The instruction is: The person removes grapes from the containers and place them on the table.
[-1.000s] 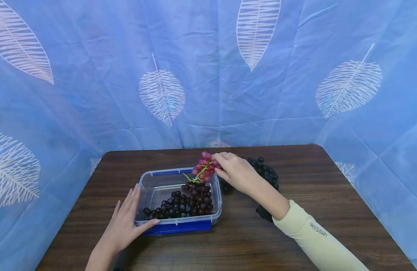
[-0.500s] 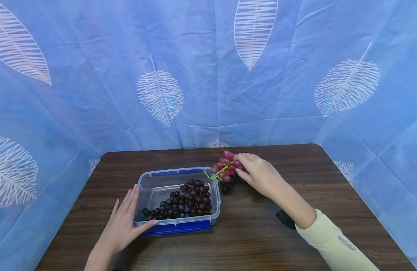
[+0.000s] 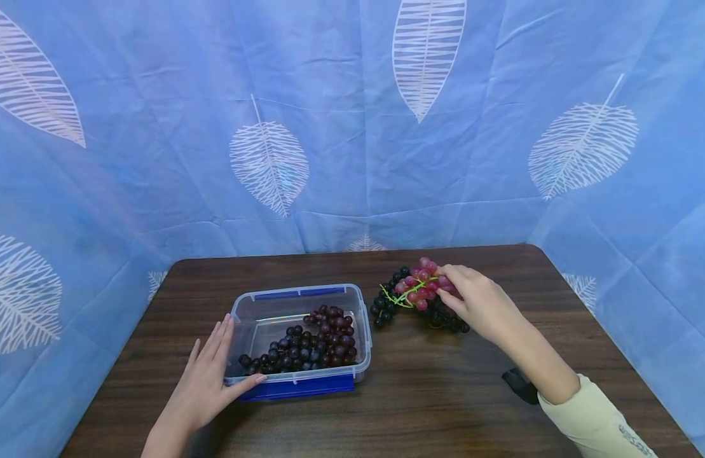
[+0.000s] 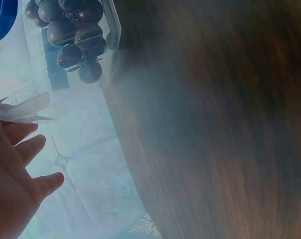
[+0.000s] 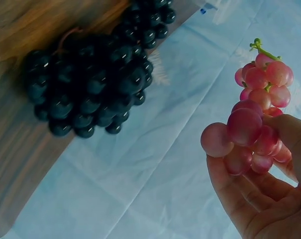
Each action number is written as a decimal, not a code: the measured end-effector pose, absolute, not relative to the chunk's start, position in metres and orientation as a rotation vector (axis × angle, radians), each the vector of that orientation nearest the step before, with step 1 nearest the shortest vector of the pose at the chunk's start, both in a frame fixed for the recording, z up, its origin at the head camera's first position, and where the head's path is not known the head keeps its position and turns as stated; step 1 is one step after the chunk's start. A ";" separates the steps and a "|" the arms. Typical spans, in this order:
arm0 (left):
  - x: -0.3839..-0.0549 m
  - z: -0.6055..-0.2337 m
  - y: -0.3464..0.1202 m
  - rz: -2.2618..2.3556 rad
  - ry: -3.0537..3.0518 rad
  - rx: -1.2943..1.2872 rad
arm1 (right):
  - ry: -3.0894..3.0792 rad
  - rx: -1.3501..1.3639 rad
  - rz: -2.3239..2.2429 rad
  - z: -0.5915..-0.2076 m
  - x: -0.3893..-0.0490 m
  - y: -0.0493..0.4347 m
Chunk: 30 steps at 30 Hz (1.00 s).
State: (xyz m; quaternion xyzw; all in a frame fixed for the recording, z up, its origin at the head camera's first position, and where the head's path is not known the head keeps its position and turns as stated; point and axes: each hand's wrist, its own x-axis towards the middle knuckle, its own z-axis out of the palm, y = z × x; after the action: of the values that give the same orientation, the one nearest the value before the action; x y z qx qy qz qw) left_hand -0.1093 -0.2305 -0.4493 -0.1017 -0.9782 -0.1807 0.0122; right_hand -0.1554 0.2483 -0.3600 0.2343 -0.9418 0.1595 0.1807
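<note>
My right hand [image 3: 482, 304] pinches a bunch of red grapes [image 3: 423, 284] with a bright green stem, held in front of and over black grapes [image 3: 384, 306] on the table. In the right wrist view the red grapes [image 5: 245, 124] sit between thumb and fingers, apart from the black bunch [image 5: 90, 84]. My left hand [image 3: 206, 375] rests against the left end of a clear plastic box [image 3: 362, 362], fingers extended along its side and thumb at the front rim. Dark grapes [image 3: 306, 346] lie inside the box, mostly toward its front and right.
The dark wooden table [image 3: 409, 407] has a blue leaf-patterned cloth [image 3: 341, 159] hanging behind and beside it. Blue clips [image 3: 297, 387] run along the box's front and back sides. A black strap piece [image 3: 520, 386] is at the right wrist.
My right hand has carried the red grapes rightward, from above the box's right rim to over the black grapes. The left hand has stayed at the box.
</note>
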 end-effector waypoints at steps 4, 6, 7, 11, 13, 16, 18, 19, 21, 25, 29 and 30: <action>-0.109 -0.449 -0.231 -0.568 -3.044 -0.323 | -2.650 0.633 0.452 -0.361 -0.152 0.262; -0.109 -0.449 -0.232 -0.571 -3.045 -0.326 | -2.623 0.628 0.451 -0.360 -0.151 0.270; -0.109 -0.449 -0.232 -0.570 -3.041 -0.327 | -2.606 0.626 0.444 -0.360 -0.151 0.274; -0.109 -0.450 -0.232 -0.572 -3.038 -0.324 | -2.564 0.594 0.416 -0.358 -0.149 0.289; -0.109 -0.450 -0.232 -0.572 -3.036 -0.323 | -2.564 0.566 0.408 -0.357 -0.148 0.297; -0.110 -0.451 -0.232 -0.576 -3.040 -0.322 | -2.576 0.528 0.412 -0.358 -0.146 0.306; -0.110 -0.451 -0.232 -0.568 -3.036 -0.324 | -2.584 0.507 0.418 -0.360 -0.143 0.312; -0.110 -0.451 -0.231 -0.564 -3.033 -0.324 | -2.592 0.497 0.414 -0.361 -0.142 0.315; -0.110 -0.451 -0.231 -0.556 -3.029 -0.326 | -2.604 0.481 0.407 -0.365 -0.140 0.320; -0.110 -0.450 -0.230 -0.551 -3.030 -0.326 | -2.623 0.447 0.391 -0.374 -0.136 0.332; -0.109 -0.451 -0.231 -0.559 -3.040 -0.319 | -2.626 0.422 0.397 -0.381 -0.133 0.344; -0.109 -0.451 -0.231 -0.562 -3.040 -0.318 | -2.630 0.415 0.401 -0.382 -0.133 0.347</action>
State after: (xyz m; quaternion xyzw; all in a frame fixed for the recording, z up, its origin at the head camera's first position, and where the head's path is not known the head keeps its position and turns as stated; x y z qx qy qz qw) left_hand -0.1092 -0.2310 -0.4509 -0.1022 -0.9780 -0.1809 0.0171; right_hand -0.1330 0.3468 -0.3816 0.1504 -0.9522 0.1452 0.2226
